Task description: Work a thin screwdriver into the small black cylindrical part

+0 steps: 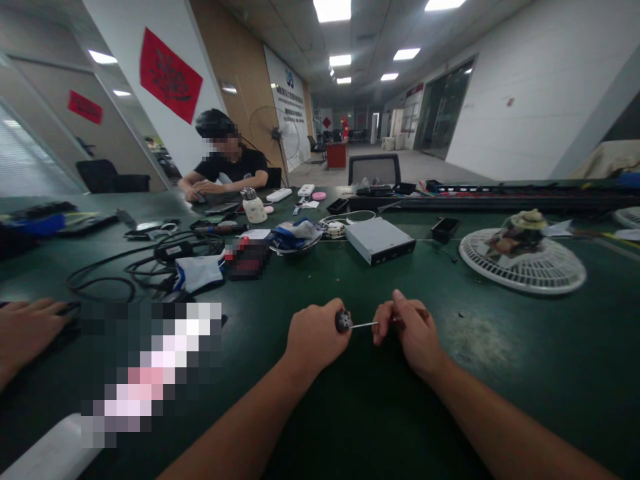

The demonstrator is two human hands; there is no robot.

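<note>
Near the middle of the green table, my left hand (319, 335) is wrapped round a small dark round part (343, 321), whose end with small holes shows beside the thumb. A thin metal shaft (364, 325) runs from this part toward my right hand (407, 330). The right fingers are curled round the other end of the shaft, which looks like a screwdriver; its handle is mostly hidden in the palm. Both hands are held above the table, a short gap apart.
Beyond my hands stand a grey disc drive (381, 241), a bowl with cloth (295, 235) and a small black box (445, 229). A white fan grille (523, 260) lies right. Black cables (135, 267) spread left. Another person's hand (30, 333) rests far left; a person (227, 163) sits across.
</note>
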